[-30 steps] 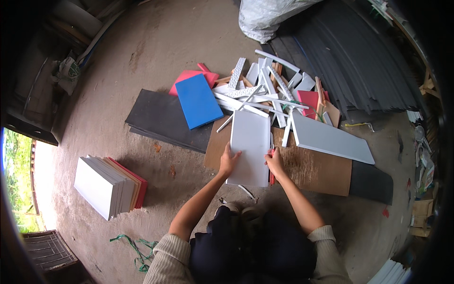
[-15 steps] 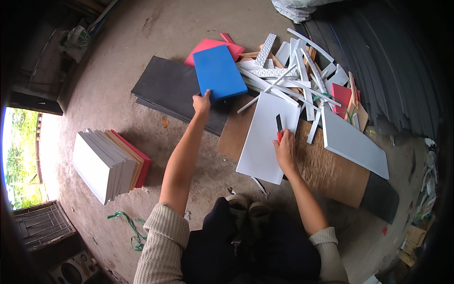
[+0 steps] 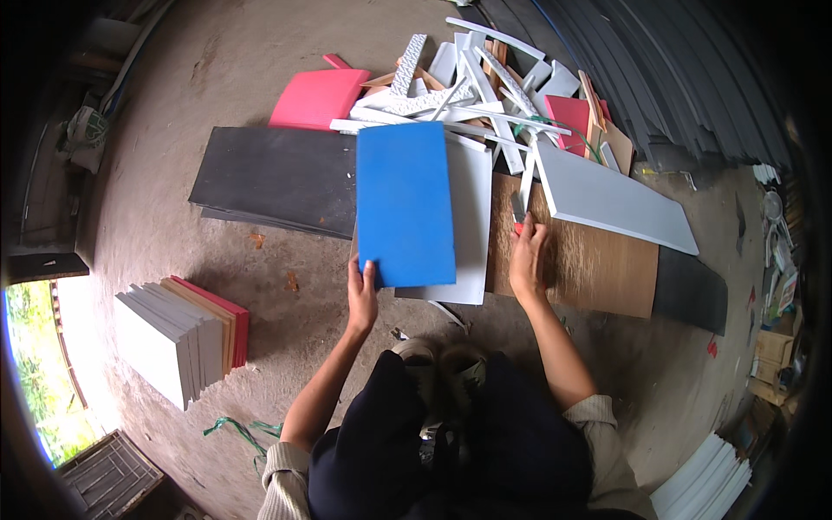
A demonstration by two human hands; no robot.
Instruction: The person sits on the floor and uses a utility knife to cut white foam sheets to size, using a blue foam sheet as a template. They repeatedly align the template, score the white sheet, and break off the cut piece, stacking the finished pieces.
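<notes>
A blue rectangular board (image 3: pixel 406 204) is gripped at its lower left corner by my left hand (image 3: pixel 361 299), thumb on top. It covers much of a white sheet (image 3: pixel 471 251), whose right side and lower edge still show. Right of that sheet, my right hand (image 3: pixel 529 260) is closed round the red handle of a utility knife (image 3: pixel 518 210), its dark blade pointing away from me. Beneath the knife lies a worn brown board (image 3: pixel 589 273). Whether the blue board rests on the white sheet or hovers just above it, I cannot tell.
White, brown and red offcuts (image 3: pixel 485 95) are heaped beyond the boards. A pale grey-white panel (image 3: pixel 615 195) lies at right, dark sheets (image 3: pixel 277 178) at left. A stack of boards (image 3: pixel 182 342) stands on the left floor, near green twine (image 3: pixel 243 433). More white sheets (image 3: pixel 704 481) lie lower right.
My left hand has brought the blue board nearer and over the white sheet, uncovering the red piece behind. My right hand, with the knife, has moved off the white sheet to the brown board.
</notes>
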